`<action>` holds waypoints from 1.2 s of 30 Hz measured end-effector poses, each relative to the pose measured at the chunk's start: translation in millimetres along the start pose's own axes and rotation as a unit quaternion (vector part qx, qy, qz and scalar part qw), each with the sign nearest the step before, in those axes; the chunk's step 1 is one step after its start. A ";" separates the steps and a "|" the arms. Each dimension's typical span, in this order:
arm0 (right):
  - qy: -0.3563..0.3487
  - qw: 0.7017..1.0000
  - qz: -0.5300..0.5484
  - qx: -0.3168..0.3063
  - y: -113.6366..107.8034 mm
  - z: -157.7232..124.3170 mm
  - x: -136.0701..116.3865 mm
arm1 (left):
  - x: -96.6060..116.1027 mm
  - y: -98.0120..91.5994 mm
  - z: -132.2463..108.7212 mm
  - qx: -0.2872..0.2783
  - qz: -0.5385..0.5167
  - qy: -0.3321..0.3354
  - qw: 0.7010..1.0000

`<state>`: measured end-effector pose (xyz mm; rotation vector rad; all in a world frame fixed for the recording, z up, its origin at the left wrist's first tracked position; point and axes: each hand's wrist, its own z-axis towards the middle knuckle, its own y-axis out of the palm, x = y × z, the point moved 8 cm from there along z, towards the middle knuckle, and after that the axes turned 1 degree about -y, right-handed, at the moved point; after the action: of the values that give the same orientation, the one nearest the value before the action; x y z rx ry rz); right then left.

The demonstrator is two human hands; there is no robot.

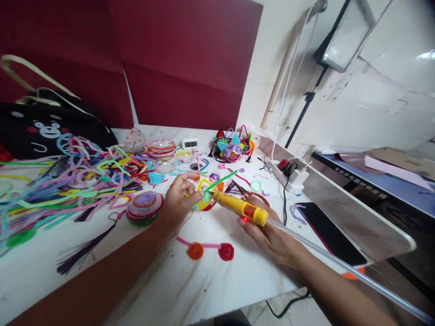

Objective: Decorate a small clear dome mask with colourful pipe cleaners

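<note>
My left hand (pixel 180 199) pinches a small round craft piece (pixel 204 203) made of coiled pipe cleaners, with a green pipe cleaner (pixel 220 180) sticking out to the upper right. My right hand (pixel 268 233) grips a yellow pen-shaped glue gun (pixel 239 207) with a red light lit near its rear end. A clear glue stick (pixel 340 260) trails from its back toward the lower right. The glue gun's tip touches or nearly touches the craft piece. Both hands hover just above the white table (pixel 210 280).
A big heap of coloured pipe cleaners (pixel 68 185) covers the left of the table. A coiled disc (pixel 144 207), two red-orange coils (pixel 210 251), a black tassel (pixel 81 251), scissors (pixel 251 194), a power strip (pixel 292 174), a phone (pixel 329 231) and a bear-print bag (pixel 47 131) lie around.
</note>
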<state>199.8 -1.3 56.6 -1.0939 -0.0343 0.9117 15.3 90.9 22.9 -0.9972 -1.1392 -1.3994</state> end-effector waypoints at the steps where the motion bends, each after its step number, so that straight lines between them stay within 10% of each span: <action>1: 0.002 1.000 0.000 0.000 0.1 0.0 0.2 | 0.6 0.2 -0.1 -0.001 -0.001 0.001 1.000; 36: 0.026 0.998 0.048 0.032 -7.2 -7.4 5.6 | 1.2 2.7 -3.3 -0.013 -0.054 -0.023 0.998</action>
<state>211.2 -4.2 56.2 -1.0667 0.0897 0.9646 17.9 87.4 23.7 -1.0041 -1.2265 -1.4873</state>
